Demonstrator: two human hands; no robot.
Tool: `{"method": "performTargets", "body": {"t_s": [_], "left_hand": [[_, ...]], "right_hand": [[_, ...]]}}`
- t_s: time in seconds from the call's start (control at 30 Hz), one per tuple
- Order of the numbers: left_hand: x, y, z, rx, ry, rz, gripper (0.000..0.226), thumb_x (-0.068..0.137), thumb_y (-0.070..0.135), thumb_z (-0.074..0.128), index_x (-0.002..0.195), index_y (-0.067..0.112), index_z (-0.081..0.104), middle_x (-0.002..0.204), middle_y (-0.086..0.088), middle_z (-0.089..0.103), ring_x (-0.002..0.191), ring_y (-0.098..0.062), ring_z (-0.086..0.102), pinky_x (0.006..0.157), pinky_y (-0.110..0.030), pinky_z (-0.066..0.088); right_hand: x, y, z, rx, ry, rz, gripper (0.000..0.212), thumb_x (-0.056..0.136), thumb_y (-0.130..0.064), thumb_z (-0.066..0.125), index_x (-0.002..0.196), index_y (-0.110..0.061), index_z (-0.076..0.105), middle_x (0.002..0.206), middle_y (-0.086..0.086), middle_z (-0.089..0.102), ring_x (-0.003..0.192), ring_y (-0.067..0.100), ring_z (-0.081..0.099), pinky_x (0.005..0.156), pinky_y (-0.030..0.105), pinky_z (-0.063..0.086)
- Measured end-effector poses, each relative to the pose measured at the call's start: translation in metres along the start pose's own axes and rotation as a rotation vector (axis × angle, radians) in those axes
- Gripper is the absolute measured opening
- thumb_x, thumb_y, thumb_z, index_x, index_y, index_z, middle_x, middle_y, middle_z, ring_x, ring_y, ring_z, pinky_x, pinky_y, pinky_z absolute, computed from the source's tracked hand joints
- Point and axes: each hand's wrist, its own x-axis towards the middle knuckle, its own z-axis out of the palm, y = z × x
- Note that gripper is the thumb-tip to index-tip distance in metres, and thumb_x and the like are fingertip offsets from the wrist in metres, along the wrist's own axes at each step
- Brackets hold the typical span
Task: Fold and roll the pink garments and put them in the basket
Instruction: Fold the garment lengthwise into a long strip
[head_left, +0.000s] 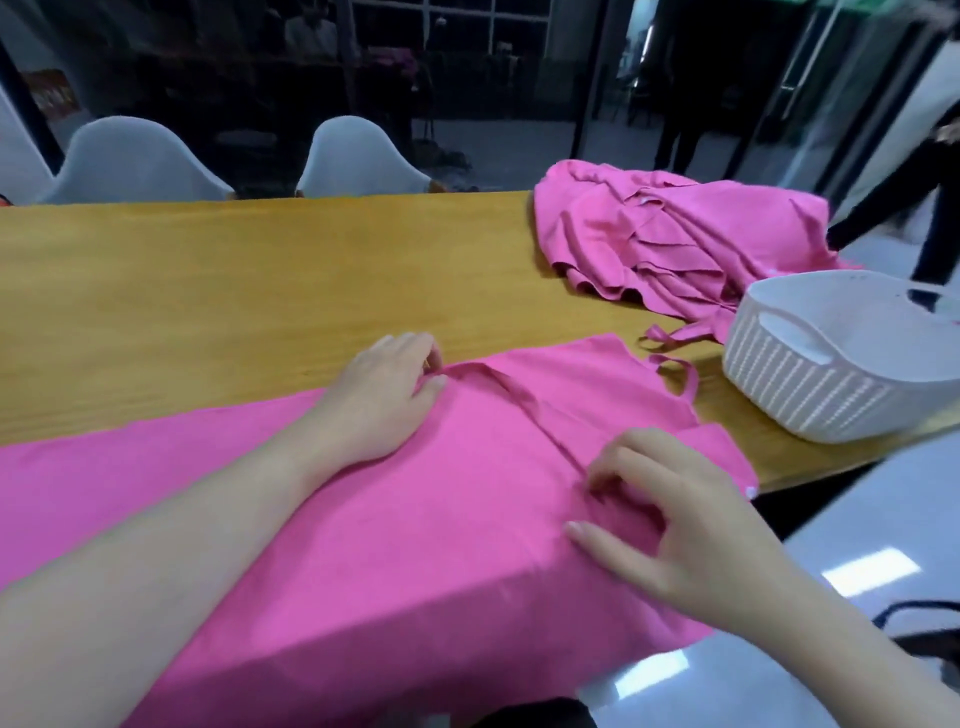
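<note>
Right hand (691, 525) on flat pink cloth garment (415, 519), fingers (613, 467) curled, pinching a fold.
Left hand (384, 400) palm-down at the far edge, fingertips gripping the strap. Garment spread on yellow wooden desk (208, 270); white ribbed plastic basket (831, 364) right, pink garment pile (675, 239) behind.

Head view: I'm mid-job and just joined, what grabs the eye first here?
The flat pink garment spread over the near edge of the yellow wooden table, with the left hand pinching its far edge and the right hand gathering cloth nearer. Behind it to the right lies a heap of pink garments, and beside that a white ribbed plastic basket at the table's right end.
</note>
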Motion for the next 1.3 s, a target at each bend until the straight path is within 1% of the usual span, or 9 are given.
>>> {"method": "performTargets", "body": {"t_s": [0.17,0.33,0.47,0.6,0.77,0.9,0.97,1.13,1.3], "left_hand": [[0.002,0.001,0.0,0.002,0.004,0.003,0.007,0.097,0.02,0.061,0.102,0.018,0.057,0.089,0.004,0.051,0.089,-0.024,0.05,0.083,-0.041,0.043],[-0.001,0.0,0.0,0.014,0.016,0.013,0.007,0.096,0.017,0.063,0.101,0.019,0.059,0.081,0.014,0.043,0.084,-0.021,0.048,0.079,-0.04,0.042],[0.001,0.002,-0.001,0.034,0.017,0.025,0.011,0.094,0.013,0.063,0.103,0.019,0.062,0.087,0.006,0.047,0.087,-0.02,0.048,0.085,-0.042,0.045],[0.012,0.014,0.0,0.033,-0.033,0.112,0.009,0.096,0.019,0.059,0.104,0.02,0.063,0.095,0.002,0.053,0.093,-0.021,0.052,0.089,-0.047,0.047],[0.027,0.035,0.014,0.007,-0.085,0.176,0.036,0.096,0.057,0.043,0.096,0.027,0.061,0.091,0.009,0.055,0.088,-0.015,0.048,0.085,-0.041,0.045],[0.031,0.034,0.017,-0.058,-0.008,0.182,0.032,0.098,0.048,0.044,0.092,0.024,0.064,0.086,0.01,0.057,0.085,-0.017,0.046,0.082,-0.044,0.043],[0.029,0.035,0.014,-0.149,0.017,0.171,0.031,0.1,0.041,0.044,0.088,0.019,0.062,0.082,0.01,0.057,0.082,-0.015,0.047,0.079,-0.036,0.039],[0.022,0.041,0.009,-0.261,-0.023,0.178,0.034,0.098,0.049,0.044,0.092,0.021,0.063,0.083,0.012,0.064,0.08,-0.005,0.057,0.075,-0.017,0.042],[0.024,0.036,0.012,-0.278,-0.029,0.149,0.03,0.094,0.054,0.051,0.09,0.028,0.066,0.082,0.016,0.063,0.082,0.0,0.058,0.074,-0.012,0.039]], "right_hand": [[-0.046,0.009,0.005,-0.216,0.067,0.001,0.046,0.09,-0.049,0.071,0.121,-0.016,0.07,0.119,-0.003,0.063,0.108,0.022,0.062,0.089,0.04,0.049],[-0.056,0.014,-0.002,-0.073,0.226,0.167,0.027,0.094,-0.034,0.062,0.105,-0.011,0.072,0.107,-0.006,0.065,0.1,0.015,0.063,0.088,0.038,0.052],[-0.051,0.007,-0.018,0.102,0.211,0.389,0.046,0.083,-0.064,0.062,0.104,-0.023,0.069,0.096,-0.019,0.063,0.094,0.005,0.06,0.083,0.022,0.046],[-0.044,0.002,-0.019,0.12,0.19,0.513,0.058,0.08,-0.083,0.048,0.094,-0.029,0.066,0.087,-0.016,0.059,0.087,0.004,0.059,0.078,0.027,0.048],[-0.043,0.008,-0.009,-0.046,0.18,0.503,0.029,0.086,-0.052,0.067,0.088,-0.025,0.058,0.082,-0.016,0.048,0.077,0.008,0.05,0.072,0.037,0.05],[-0.043,0.01,-0.012,-0.002,0.164,0.546,0.032,0.082,-0.053,0.069,0.075,-0.028,0.051,0.077,-0.013,0.049,0.072,0.006,0.05,0.067,0.032,0.044],[-0.04,0.01,-0.016,0.059,0.177,0.557,0.032,0.085,-0.045,0.074,0.072,-0.028,0.049,0.073,-0.011,0.051,0.069,0.007,0.05,0.064,0.025,0.04],[-0.011,0.014,-0.04,0.254,0.433,0.53,0.02,0.095,-0.018,0.07,0.08,-0.017,0.056,0.068,-0.008,0.056,0.063,0.007,0.054,0.06,0.015,0.037],[0.054,0.06,-0.037,0.171,0.436,0.56,0.015,0.096,-0.017,0.065,0.087,-0.017,0.053,0.067,-0.008,0.052,0.064,0.008,0.051,0.065,0.031,0.036]]}}
